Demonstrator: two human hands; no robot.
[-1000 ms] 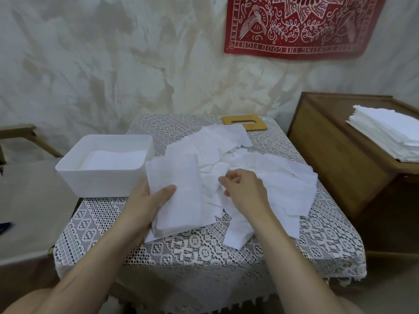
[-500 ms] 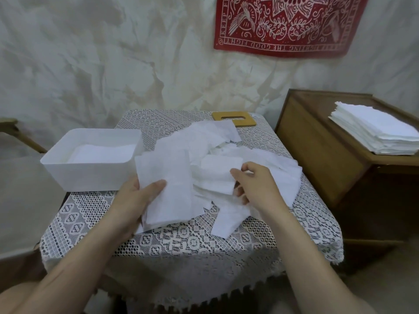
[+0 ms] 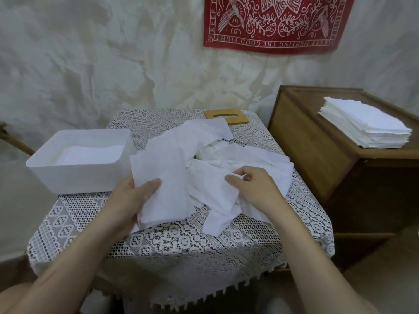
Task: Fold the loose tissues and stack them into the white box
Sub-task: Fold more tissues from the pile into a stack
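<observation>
A heap of loose white tissues [image 3: 229,155] covers the middle of the small lace-covered table [image 3: 181,241]. My left hand [image 3: 133,198] holds a folded stack of tissues [image 3: 163,186] at its left edge, thumb on top. My right hand [image 3: 254,186] pinches the edge of a loose tissue [image 3: 210,189] lying just right of that stack. The white box [image 3: 77,173] stands at the table's left edge, beside my left hand, with folded tissues [image 3: 90,154] lying flat inside it.
A wooden slotted lid [image 3: 226,116] lies at the table's far edge. A wooden cabinet [image 3: 317,150] stands to the right, bearing a tall pile of flat tissues [image 3: 365,125]. A red cloth [image 3: 272,21] hangs on the wall behind.
My right hand has drawn a loose tissue from the heap toward the stack in my left hand. The camera has shifted, so the scene sits a bit differently in the frame.
</observation>
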